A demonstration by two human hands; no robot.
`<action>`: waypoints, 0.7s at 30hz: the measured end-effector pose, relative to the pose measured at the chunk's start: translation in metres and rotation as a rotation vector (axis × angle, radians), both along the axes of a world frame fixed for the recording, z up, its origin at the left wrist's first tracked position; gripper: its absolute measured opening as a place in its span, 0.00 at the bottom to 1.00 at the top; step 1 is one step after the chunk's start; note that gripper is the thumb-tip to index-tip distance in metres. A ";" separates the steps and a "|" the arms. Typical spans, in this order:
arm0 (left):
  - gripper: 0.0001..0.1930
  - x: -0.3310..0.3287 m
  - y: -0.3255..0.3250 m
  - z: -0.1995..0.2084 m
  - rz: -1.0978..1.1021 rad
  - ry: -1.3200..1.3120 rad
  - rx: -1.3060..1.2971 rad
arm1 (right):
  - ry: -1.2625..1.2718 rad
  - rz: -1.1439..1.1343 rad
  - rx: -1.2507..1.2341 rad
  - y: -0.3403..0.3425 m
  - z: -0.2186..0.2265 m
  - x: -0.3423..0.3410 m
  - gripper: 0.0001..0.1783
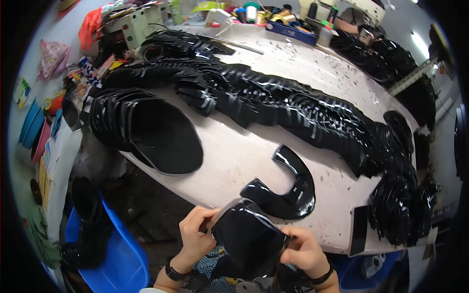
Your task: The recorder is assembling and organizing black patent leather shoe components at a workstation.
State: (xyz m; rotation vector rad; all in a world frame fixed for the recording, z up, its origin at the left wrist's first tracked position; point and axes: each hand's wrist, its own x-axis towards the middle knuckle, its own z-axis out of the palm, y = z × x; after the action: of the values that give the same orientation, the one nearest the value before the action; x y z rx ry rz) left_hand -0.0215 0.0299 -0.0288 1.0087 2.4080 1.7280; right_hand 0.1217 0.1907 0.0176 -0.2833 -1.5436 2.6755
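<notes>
Apparently at a handling step, we pinch the black piece (249, 235) by opposite sides, left hand (198, 233) and right hand (304, 250), at the table's (227, 154) near edge; the next move likely calls for even grips.

A glossy black piece (250, 239) of smooth sheet material is being held up by both side edges, in the lower middle of the view. Its broad face is curving into a rounded upper edge, where pale reflections are running along the bend, while its lower outline is blurring into darkness.
</notes>
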 end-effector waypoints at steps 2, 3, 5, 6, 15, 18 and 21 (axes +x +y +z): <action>0.11 -0.017 -0.009 -0.008 0.166 0.007 -0.008 | -0.246 -0.091 0.002 0.006 0.004 -0.022 0.19; 0.11 -0.024 -0.011 -0.006 0.256 -0.024 0.027 | -0.183 -0.274 0.020 0.002 -0.005 -0.039 0.19; 0.11 -0.040 -0.013 -0.002 0.324 -0.011 0.023 | -0.011 -0.543 0.070 -0.021 0.003 -0.069 0.22; 0.10 -0.046 -0.013 -0.002 0.349 -0.041 0.045 | 0.136 -0.633 0.211 -0.031 0.007 -0.081 0.23; 0.08 -0.105 -0.008 0.014 0.577 0.124 0.164 | 0.222 -0.529 1.400 -0.020 -0.009 -0.217 0.10; 0.08 -0.131 -0.011 0.006 0.722 0.488 0.042 | 0.023 -0.368 1.229 -0.028 -0.021 -0.257 0.10; 0.08 -0.136 -0.016 0.006 0.754 0.473 -0.009 | 0.106 -0.367 0.973 -0.040 -0.043 -0.290 0.10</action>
State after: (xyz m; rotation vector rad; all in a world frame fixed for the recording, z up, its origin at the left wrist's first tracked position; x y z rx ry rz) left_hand -0.1571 0.0136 -0.0224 0.5742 3.4255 1.7781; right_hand -0.1681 0.1511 -0.0249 -0.3106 -2.2349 1.4182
